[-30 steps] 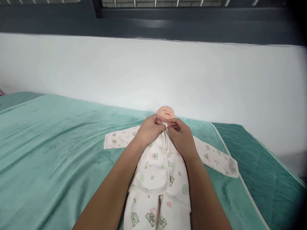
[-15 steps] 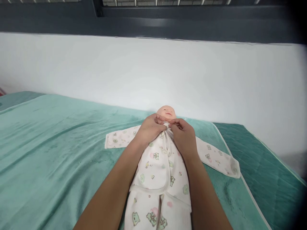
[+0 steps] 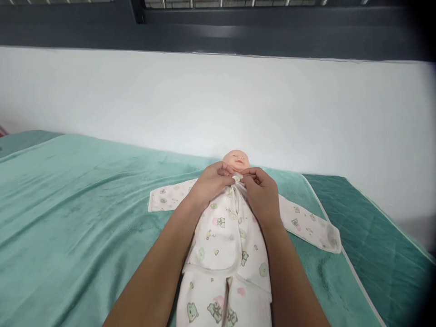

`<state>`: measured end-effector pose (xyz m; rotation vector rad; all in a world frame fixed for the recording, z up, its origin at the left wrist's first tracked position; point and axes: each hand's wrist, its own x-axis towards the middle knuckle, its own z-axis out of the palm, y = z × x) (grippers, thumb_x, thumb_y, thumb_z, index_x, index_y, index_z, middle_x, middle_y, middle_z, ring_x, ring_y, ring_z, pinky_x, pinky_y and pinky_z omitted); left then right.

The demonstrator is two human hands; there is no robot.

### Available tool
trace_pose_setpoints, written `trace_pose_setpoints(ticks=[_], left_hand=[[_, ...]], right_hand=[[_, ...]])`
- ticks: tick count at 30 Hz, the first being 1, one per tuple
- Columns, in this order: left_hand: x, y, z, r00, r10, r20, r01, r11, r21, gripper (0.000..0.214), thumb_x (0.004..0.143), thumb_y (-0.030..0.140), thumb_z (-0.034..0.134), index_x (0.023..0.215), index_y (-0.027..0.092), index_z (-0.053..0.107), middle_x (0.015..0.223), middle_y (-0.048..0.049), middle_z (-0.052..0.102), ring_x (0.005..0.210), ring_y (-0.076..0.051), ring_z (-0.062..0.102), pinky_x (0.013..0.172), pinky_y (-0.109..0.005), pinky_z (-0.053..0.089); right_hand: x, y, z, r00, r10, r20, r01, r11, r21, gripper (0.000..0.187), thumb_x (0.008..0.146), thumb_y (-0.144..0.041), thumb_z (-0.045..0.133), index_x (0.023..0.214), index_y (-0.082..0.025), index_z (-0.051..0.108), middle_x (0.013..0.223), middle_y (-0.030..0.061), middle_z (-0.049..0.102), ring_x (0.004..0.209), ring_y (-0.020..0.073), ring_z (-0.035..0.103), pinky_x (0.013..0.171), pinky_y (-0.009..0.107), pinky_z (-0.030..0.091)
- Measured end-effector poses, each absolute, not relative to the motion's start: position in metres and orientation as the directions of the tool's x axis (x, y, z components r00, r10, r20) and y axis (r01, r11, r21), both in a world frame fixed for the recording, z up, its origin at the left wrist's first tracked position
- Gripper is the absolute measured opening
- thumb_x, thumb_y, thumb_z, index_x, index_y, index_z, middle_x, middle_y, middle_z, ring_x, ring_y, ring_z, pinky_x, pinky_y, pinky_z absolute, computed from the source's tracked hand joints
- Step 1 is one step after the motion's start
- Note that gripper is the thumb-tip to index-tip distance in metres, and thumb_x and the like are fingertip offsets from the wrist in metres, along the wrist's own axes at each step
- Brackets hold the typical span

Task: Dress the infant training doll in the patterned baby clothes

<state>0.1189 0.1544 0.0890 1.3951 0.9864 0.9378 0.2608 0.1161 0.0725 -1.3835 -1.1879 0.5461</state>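
A baby doll (image 3: 236, 159) lies on its back, its head toward the wall. It wears a white wrap-front baby top (image 3: 218, 245) printed with bears, over matching trousers (image 3: 200, 302). The two sleeves spread out flat to either side. At the neckline, my left hand (image 3: 215, 179) pinches the collar edge from the left. My right hand (image 3: 259, 190) pinches the collar from the right, its fingertips close to the left ones. Between them shows a small bunch of white cloth. Thin ties hang on the chest below.
A green blanket (image 3: 85, 204) with soft folds lies under the doll. To the right is a darker green quilted cover (image 3: 371, 240). Behind the bed stands a white wall (image 3: 170, 100) with a dark frame (image 3: 255, 32) and metal bars above.
My fingertips have shifted slightly at the collar, and the cloth between them looks flatter and more spread. The doll and sleeves have stayed in place.
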Motion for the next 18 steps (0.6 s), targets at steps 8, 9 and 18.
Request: trace_pose_setpoints(ticks=[8, 9, 18], left_hand=[[0.1235, 0.1536, 0.0908, 0.334, 0.938, 0.097, 0.119, -0.144, 0.982, 0.014, 0.070, 0.019, 0.064, 0.083, 0.019, 0.061, 0.081, 0.0008, 0.059, 0.074, -0.012, 0.054, 0.067, -0.024, 0.039], [0.1241, 0.1540, 0.0902, 0.331, 0.936, 0.116, 0.131, -0.168, 0.977, 0.014, 0.070, 0.019, 0.063, 0.084, 0.019, 0.061, 0.083, 0.0004, 0.060, 0.075, -0.012, 0.054, 0.067, -0.024, 0.039], [0.1264, 0.1562, 0.0856, 0.303, 0.931, 0.204, 0.211, -0.274, 0.938, 0.012, 0.084, 0.030, 0.057, 0.086, 0.019, 0.062, 0.090, -0.0021, 0.065, 0.081, -0.014, 0.057, 0.075, -0.027, 0.042]], right_hand=[[0.2595, 0.1126, 0.0724, 0.424, 0.848, 0.317, 0.329, 0.181, -0.927, 0.018, 0.081, -0.026, 0.052, 0.087, -0.023, 0.070, 0.068, -0.0020, 0.068, 0.067, 0.0165, 0.062, 0.064, 0.027, 0.042], [0.2595, 0.1129, 0.0718, 0.429, 0.848, 0.312, 0.328, 0.176, -0.928, 0.019, 0.081, -0.026, 0.052, 0.087, -0.022, 0.070, 0.069, -0.0015, 0.069, 0.067, 0.0170, 0.062, 0.064, 0.028, 0.042], [0.2601, 0.1126, 0.0722, 0.417, 0.843, 0.339, 0.378, 0.179, -0.908, 0.021, 0.081, -0.027, 0.052, 0.089, -0.024, 0.071, 0.076, -0.0008, 0.074, 0.065, 0.0162, 0.061, 0.067, 0.028, 0.043]])
